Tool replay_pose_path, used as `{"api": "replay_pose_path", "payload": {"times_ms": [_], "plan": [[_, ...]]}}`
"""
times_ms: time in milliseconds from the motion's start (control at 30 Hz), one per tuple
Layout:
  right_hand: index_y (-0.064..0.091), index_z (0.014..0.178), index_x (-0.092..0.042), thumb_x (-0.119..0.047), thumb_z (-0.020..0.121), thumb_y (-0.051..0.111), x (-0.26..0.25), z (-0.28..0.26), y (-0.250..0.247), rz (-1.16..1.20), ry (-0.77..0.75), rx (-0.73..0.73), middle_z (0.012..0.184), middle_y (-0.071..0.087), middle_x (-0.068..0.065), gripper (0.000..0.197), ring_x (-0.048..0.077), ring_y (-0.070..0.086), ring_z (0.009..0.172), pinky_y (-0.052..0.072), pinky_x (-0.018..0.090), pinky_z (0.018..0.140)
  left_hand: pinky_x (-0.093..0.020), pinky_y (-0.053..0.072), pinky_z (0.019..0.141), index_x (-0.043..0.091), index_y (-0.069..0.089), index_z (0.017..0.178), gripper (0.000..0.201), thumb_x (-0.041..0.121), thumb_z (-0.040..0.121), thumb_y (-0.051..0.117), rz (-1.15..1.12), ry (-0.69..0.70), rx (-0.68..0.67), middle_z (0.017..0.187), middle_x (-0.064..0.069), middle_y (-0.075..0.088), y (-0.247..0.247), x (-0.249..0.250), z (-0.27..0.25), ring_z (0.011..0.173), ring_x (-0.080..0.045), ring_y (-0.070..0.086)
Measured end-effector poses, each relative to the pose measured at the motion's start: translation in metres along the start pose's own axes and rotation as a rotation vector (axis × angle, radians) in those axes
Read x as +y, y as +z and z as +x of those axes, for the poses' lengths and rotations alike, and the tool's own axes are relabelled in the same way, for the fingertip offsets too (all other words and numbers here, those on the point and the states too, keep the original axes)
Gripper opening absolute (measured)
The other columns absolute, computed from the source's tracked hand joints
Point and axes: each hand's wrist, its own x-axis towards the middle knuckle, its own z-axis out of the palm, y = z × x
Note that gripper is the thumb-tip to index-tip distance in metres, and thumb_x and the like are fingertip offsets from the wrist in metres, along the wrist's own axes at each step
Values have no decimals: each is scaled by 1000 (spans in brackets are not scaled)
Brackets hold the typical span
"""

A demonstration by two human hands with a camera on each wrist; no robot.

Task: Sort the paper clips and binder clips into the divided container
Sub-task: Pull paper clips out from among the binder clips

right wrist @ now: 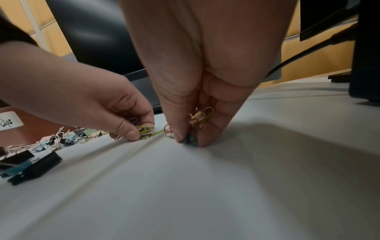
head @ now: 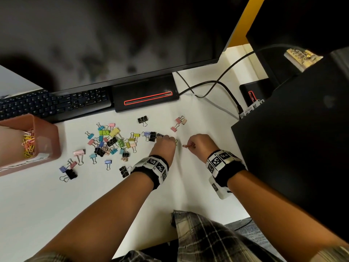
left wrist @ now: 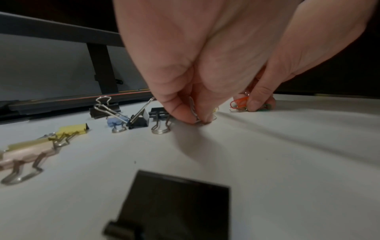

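the left hand (head: pixel 164 146) is bending down to the white desk (head: pixel 188 186), its fingertips (left wrist: pixel 185 116) pinching a small bunch of paper clips (right wrist: pixel 145 130), yellow and silver ones among them, against the surface. just beyond its knuckles a black binder clip (left wrist: pixel 159 113) is lying, touching a blue binder clip (left wrist: pixel 115 122) and another black one. farther out to that hand's left, the heap of coloured binder clips (head: pixel 111 142) is sitting scattered, and past it, well apart, the reddish-brown container (head: pixel 37 146) is standing with coloured paper clips (head: pixel 28 143) in the one compartment in view.

the right hand (head: pixel 200 144) is hovering just beside the left, fingers curled and holding several paper clips (right wrist: pixel 202 116), yellow and orange, in its palm, while its fingertips (right wrist: pixel 179 137) are pinching a dark teal clip (right wrist: pixel 191 141) on the desk. an orange paper clip (head: pixel 186 146) is sticking out between the two hands. ahead of the right hand, three pinkish binder clips (head: pixel 178 122) are lying apart from the heap.
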Motion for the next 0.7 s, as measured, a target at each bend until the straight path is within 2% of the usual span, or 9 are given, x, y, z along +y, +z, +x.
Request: {"api": "replay_pose_path", "payload": {"times_ms": [100,233,300,367,400,467,533,633,700], "plan": [[70,94,-6,-10,86,56,0,-2,6,18,-8,-3,97,69,14,17,31,63,92,51,36,81,-36,46,81,0,49,108,35,-14,76,45,-53,8,15,112,-18,53,2,-5,-2,106,-34,51],[72,93,-9,-11,84,60,-2,-1,7,48,-14,19,96,71,13,15,29,65,90,51,31,79,-33,44,84,1,57,109,31,-10,83,45,-308,-34,94,112,-16,57,-3,-24,-14,104,-30,53],[73,94,-10,-11,84,61,-13,-1,2,65,-34,39,97,71,12,16,27,65,91,47,24,79,-29,43,85,2,60,109,26,-5,88,46,-444,-68,171,110,-15,60,-14,-40,-29,102,-28,55],[72,97,-9,-11,85,59,-34,0,-8,57,-97,52,103,70,12,17,27,64,99,41,19,82,-25,42,79,3,63,103,19,2,91,48,-563,-126,277,103,-12,62,-30,-62,-50,93,-25,57],[71,97,-8,-12,86,59,-51,2,-13,50,-146,55,104,70,12,17,27,63,102,40,19,83,-23,41,77,4,63,102,17,4,91,50,-599,-162,337,100,-10,63,-39,-81,-63,89,-22,57],[72,96,-9,-15,87,59,-91,9,-19,25,-247,79,97,71,12,17,28,64,97,40,22,80,-22,40,76,3,64,100,15,6,89,54,-597,-229,425,96,-8,64,-57,-124,-88,86,-23,57],[72,96,-12,-16,86,59,-134,16,-20,27,-330,116,95,70,10,16,27,64,90,41,23,79,-29,43,77,0,64,100,16,6,87,57,-545,-312,478,98,-17,67,-73,-170,-108,90,-31,61],[72,94,-15,-14,86,57,-216,31,-3,40,-467,114,96,70,7,17,24,63,92,45,28,86,-36,44,81,0,64,106,21,9,88,57,-483,-517,494,101,-22,67,-92,-249,-139,93,-36,62],[71,96,-16,-15,87,55,-270,39,13,36,-538,94,97,70,7,18,23,63,92,44,28,84,-36,44,83,1,63,105,22,11,87,58,-478,-600,471,103,-20,66,-101,-289,-151,95,-35,61]]}}
